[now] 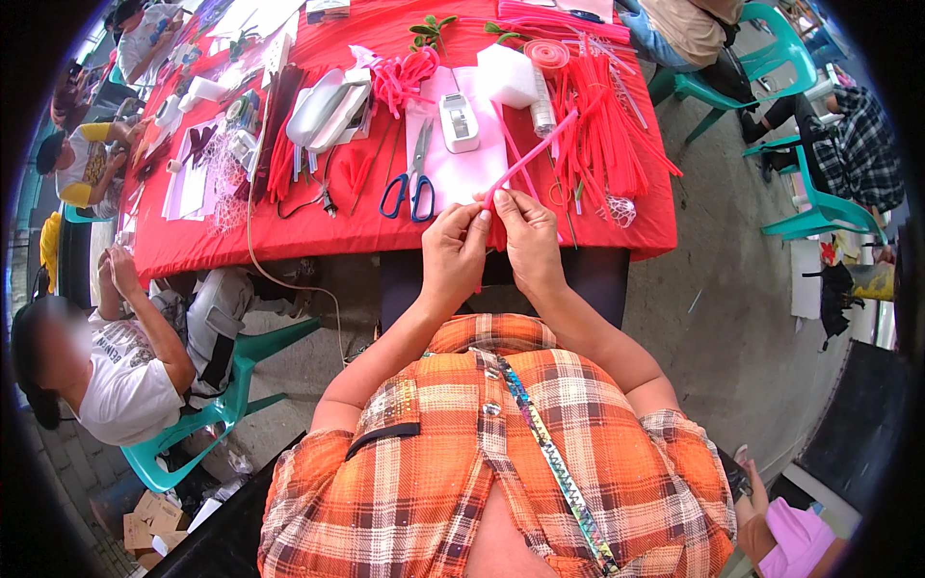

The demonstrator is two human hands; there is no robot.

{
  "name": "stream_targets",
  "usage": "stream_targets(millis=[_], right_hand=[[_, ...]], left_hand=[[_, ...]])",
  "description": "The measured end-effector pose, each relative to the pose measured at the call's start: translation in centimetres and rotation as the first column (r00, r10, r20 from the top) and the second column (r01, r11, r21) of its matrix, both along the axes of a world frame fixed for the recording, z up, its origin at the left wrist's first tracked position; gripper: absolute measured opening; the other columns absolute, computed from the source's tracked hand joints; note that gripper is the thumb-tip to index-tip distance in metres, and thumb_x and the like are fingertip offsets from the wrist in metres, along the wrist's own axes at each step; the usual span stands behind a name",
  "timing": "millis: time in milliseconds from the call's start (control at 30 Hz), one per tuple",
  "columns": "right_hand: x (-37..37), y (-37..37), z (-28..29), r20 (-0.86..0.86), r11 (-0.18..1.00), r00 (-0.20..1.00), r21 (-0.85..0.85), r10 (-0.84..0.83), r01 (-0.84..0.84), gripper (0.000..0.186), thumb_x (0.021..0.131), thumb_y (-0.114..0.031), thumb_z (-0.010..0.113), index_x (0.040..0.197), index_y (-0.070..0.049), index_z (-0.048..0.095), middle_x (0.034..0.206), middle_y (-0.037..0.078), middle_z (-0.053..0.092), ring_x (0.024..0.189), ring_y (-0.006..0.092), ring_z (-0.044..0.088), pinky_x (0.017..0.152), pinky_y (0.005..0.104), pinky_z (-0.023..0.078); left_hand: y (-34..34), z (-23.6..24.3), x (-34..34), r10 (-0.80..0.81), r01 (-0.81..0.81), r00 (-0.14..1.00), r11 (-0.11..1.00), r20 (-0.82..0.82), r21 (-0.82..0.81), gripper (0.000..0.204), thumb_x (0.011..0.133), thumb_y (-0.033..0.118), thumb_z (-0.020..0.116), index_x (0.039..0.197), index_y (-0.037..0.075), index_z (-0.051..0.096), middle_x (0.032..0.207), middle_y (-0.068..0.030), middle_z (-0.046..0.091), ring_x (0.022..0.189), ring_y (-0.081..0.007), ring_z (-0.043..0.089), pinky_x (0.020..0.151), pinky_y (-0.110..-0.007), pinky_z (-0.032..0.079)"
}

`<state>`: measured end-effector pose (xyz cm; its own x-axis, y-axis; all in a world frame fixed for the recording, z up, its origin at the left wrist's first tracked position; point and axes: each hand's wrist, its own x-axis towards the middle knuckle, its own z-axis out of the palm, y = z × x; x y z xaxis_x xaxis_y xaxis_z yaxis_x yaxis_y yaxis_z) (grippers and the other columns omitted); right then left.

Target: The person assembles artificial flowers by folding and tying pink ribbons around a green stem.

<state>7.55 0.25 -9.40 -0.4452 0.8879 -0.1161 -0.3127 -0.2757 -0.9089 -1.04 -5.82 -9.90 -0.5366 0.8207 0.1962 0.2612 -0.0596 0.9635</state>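
Observation:
My left hand (453,249) and my right hand (532,243) meet at the table's near edge, fingertips pinched together. Between them they grip a pink pipe cleaner (533,152), whose long end slants up to the right. Its lower part is mostly hidden by my fingers. To the left of my hands lie scissors (414,175) with dark blue handles, blades pointing away. Just beyond is a white device (460,123) resembling a tape dispenser, resting on a pink sheet (491,135). A large bundle of red-pink pipe cleaners (593,120) spreads to the right.
A red cloth (347,226) covers the table. On it are a white foam block (507,77), a pink ribbon roll (547,55) and a white case (318,111). A cable (252,207) hangs over the edge. Someone sits on a green chair (231,385) at left; green chairs (771,58) stand right.

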Motion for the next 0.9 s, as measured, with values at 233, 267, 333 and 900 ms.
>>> stream_targets(millis=[233, 267, 333, 900], right_hand=[[-0.4, -0.6, -0.3, 0.025, 0.999, 0.999, -0.003, -0.047, 0.047, 0.022, 0.092, -0.016, 0.053, 0.101, 0.001, 0.064, 0.093, 0.004, 0.064, 0.085, 0.0094, 0.056, 0.078, 0.0229, 0.045], [-0.5, -0.6, -0.3, 0.019, 0.999, 0.998, -0.014, -0.052, 0.052, 0.022, 0.092, -0.017, 0.053, 0.101, 0.000, 0.064, 0.093, 0.004, 0.064, 0.085, 0.0091, 0.055, 0.078, 0.0227, 0.044], [-0.6, -0.5, -0.5, 0.003, 0.998, 0.998, -0.017, -0.056, 0.056, 0.022, 0.091, -0.017, 0.054, 0.102, 0.000, 0.064, 0.093, 0.003, 0.063, 0.084, 0.0083, 0.054, 0.078, 0.0222, 0.043], [-0.1, -0.5, -2.1, 0.277, 0.847, 0.907, 0.513, -0.318, 0.140, 0.026, 0.086, -0.019, 0.060, 0.107, -0.005, 0.061, 0.113, 0.010, 0.056, 0.112, 0.0222, 0.047, 0.096, 0.0346, 0.034]], left_hand=[[-0.4, 1.9, 0.5, -0.059, 0.056, 0.998, 0.982, -0.010, -0.182, 0.018, 0.090, 0.010, 0.052, 0.096, -0.004, 0.062, 0.074, -0.0086, 0.062, 0.065, -0.0081, 0.054, 0.060, -0.024, 0.043], [-0.4, 2.3, 0.5, -0.088, 0.097, 0.995, 0.963, 0.047, -0.251, 0.020, 0.091, 0.011, 0.052, 0.097, -0.004, 0.061, 0.076, -0.0070, 0.064, 0.066, -0.0070, 0.054, 0.062, -0.022, 0.044], [-0.3, 1.7, 0.5, -0.103, 0.149, 0.966, 0.971, 0.237, -0.189, 0.020, 0.090, 0.012, 0.053, 0.097, -0.005, 0.062, 0.074, -0.0062, 0.064, 0.066, -0.0072, 0.054, 0.061, -0.024, 0.045], [0.3, -0.2, -1.2, -0.140, 0.311, 0.674, 0.944, 0.725, -0.106, 0.018, 0.086, 0.014, 0.060, 0.086, -0.003, 0.065, 0.077, -0.0048, 0.065, 0.069, -0.0076, 0.059, 0.067, -0.023, 0.047]])
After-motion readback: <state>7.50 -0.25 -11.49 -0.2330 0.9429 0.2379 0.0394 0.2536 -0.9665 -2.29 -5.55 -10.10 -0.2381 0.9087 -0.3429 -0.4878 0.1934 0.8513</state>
